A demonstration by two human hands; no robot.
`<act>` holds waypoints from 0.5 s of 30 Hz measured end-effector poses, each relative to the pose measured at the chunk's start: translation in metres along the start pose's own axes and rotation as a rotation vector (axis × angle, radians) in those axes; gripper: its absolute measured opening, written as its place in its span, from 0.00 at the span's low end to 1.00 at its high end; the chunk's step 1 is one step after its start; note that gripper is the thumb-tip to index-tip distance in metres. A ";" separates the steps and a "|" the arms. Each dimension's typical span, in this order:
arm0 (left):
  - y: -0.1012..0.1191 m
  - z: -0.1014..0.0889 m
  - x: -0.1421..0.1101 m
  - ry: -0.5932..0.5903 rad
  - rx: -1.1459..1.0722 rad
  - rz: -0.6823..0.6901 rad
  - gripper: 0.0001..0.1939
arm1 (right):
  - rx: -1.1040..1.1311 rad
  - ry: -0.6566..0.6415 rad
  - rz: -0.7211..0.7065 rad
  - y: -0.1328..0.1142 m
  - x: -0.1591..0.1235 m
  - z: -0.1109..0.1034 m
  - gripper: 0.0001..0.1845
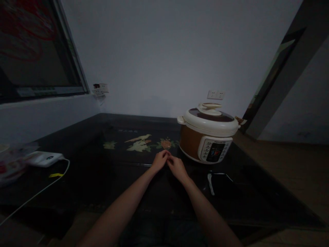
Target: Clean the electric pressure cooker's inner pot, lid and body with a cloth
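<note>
My left hand (160, 160) and my right hand (177, 166) meet over the middle of the dark table (102, 178), their fingertips touching. The fingers of both are curled into a pinch. Whatever they hold, if anything, is too small and dim to make out. Nearest to my right hand stands a pressure cooker (191, 142), brown with a cream lid and a front control panel. Just beyond my fingers, a painted flower (166, 143) and a bird (141, 138) decorate the tabletop.
A black flat item with a pale edge (222, 183) lies at the right. On the left are a white device (46, 159) with a cable (38, 192), a yellow strip (56, 175) and a plastic bag (12, 164). Wall sockets (216, 94) are behind the cooker.
</note>
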State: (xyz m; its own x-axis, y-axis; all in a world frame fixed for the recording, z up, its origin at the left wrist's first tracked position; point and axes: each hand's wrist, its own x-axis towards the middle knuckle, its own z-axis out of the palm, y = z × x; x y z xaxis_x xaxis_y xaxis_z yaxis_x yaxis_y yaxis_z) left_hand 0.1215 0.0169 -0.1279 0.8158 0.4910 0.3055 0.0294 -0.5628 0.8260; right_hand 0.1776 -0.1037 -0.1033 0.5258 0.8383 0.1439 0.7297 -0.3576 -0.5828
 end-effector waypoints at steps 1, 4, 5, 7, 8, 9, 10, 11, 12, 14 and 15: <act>0.000 0.000 0.000 0.000 -0.003 -0.002 0.12 | -0.011 -0.003 0.009 -0.003 -0.002 -0.002 0.12; 0.001 0.001 -0.001 -0.003 -0.017 -0.011 0.12 | -0.048 -0.015 0.025 -0.013 -0.011 -0.010 0.10; 0.001 0.001 -0.002 -0.008 -0.024 -0.015 0.12 | -0.058 -0.024 0.026 -0.017 -0.016 -0.014 0.10; 0.001 0.002 -0.002 -0.025 -0.041 -0.025 0.12 | -0.071 -0.052 0.023 -0.027 -0.031 -0.023 0.11; 0.001 0.003 -0.003 -0.033 -0.049 -0.029 0.12 | -0.072 -0.068 0.019 -0.033 -0.042 -0.030 0.12; 0.001 0.003 -0.003 -0.040 -0.056 -0.033 0.13 | -0.070 -0.083 0.013 -0.039 -0.055 -0.036 0.13; 0.001 0.003 -0.003 -0.045 -0.063 -0.036 0.13 | -0.052 -0.100 0.001 -0.046 -0.071 -0.044 0.14; 0.000 0.004 -0.002 -0.049 -0.068 -0.039 0.13 | -0.029 -0.111 -0.019 -0.052 -0.088 -0.052 0.14; 0.000 0.004 -0.002 -0.053 -0.071 -0.043 0.13 | 0.019 -0.125 -0.052 -0.057 -0.107 -0.060 0.14; -0.001 0.005 -0.001 -0.058 -0.075 -0.051 0.13 | 0.329 -0.190 -0.168 -0.063 -0.146 -0.073 0.13; -0.001 0.005 -0.001 -0.060 -0.075 -0.056 0.13 | 0.421 -0.231 -0.222 -0.063 -0.164 -0.077 0.12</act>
State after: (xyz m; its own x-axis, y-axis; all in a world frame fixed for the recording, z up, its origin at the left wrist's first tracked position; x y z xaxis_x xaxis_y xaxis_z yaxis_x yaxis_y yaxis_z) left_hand 0.1239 0.0137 -0.1319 0.8473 0.4782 0.2310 0.0344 -0.4834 0.8747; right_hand 0.0793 -0.2505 -0.0285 0.2341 0.9609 0.1481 0.5485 -0.0047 -0.8362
